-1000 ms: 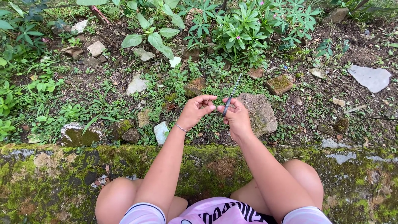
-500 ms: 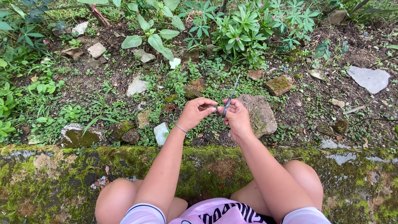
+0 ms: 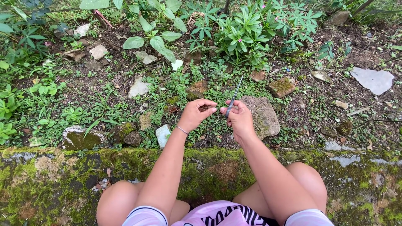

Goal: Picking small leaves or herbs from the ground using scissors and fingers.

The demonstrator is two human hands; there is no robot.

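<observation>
Scissors (image 3: 233, 97), thin and dark (blades pointing up and away), sit above the big stone (image 3: 260, 115). Right hand (image 3: 240, 118) grips the handles, fingers curled; left hand (image 3: 197, 114) meets it, fingertips pinched.

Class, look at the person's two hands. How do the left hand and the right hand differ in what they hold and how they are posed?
The right hand grips a thin dark stick-like tool that points up and away; the left hand holds no such tool, only pinching its fingertips towards the right hand. The left wrist wears a thin bracelet; the right wrist is bare. Both hover together above the weedy soil.
</observation>
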